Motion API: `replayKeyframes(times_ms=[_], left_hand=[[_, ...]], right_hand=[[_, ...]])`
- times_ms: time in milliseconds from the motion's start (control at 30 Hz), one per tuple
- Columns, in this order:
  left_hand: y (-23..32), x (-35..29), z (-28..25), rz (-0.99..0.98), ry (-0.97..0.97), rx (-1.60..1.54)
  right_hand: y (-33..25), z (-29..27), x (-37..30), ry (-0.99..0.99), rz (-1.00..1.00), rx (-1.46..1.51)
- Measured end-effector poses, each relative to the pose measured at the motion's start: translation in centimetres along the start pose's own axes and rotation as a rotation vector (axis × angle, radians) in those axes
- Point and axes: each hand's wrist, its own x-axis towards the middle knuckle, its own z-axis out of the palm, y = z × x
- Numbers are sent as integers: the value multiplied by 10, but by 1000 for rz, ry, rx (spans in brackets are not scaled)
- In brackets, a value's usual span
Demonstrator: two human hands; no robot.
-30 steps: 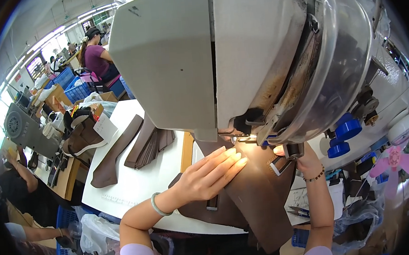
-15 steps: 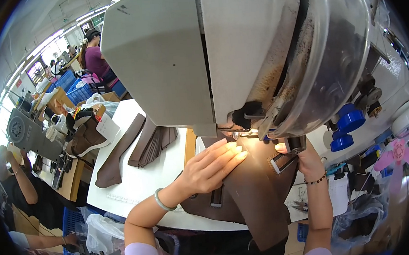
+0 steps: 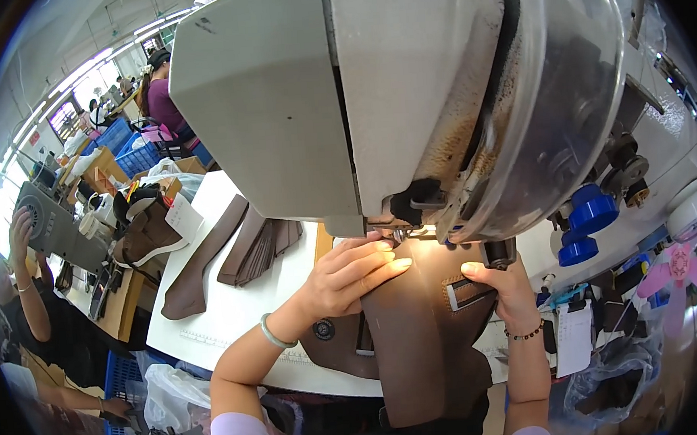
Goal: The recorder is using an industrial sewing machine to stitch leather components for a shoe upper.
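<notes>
A brown leather panel (image 3: 409,334), with dark slots edged in white and a round dark badge, lies under the sewing machine (image 3: 260,102) and hangs over the table's near edge. My left hand (image 3: 349,278) rests on the panel, fingers stretched out and fingertips beside the lit needle area (image 3: 399,235). On the panel's right side, my right hand (image 3: 514,291) grips the leather, thumb on top near a slot and the other fingers hidden. The machine head hides part of the stitching spot.
Brown leather strips (image 3: 260,252) lie fanned beside a longer piece (image 3: 206,260) on the white table (image 3: 203,341). A brown boot (image 3: 146,232) stands at left, where a co-worker's hand (image 3: 22,232) is raised. Blue knobs (image 3: 593,208) and a pink fan (image 3: 679,263) are at right.
The panel has shifted and turned, its hanging end now further left. My right hand moved slightly left with it; my left fingers bent a little more. The co-worker's hand rose.
</notes>
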Motion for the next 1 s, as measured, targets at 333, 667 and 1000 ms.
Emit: replayKeyframes(times_ms=[333, 667, 1000], left_hand=[[-7, -3, -2, -57, -27, -87], [-6, 7, -13, -27, -96, 2], [18, 18, -11, -148, -38, 96]], right_hand=[[3, 9, -7, 2, -29, 57], [9, -14, -2, -328, 236, 268], [41, -39, 11, -703, 235, 535]])
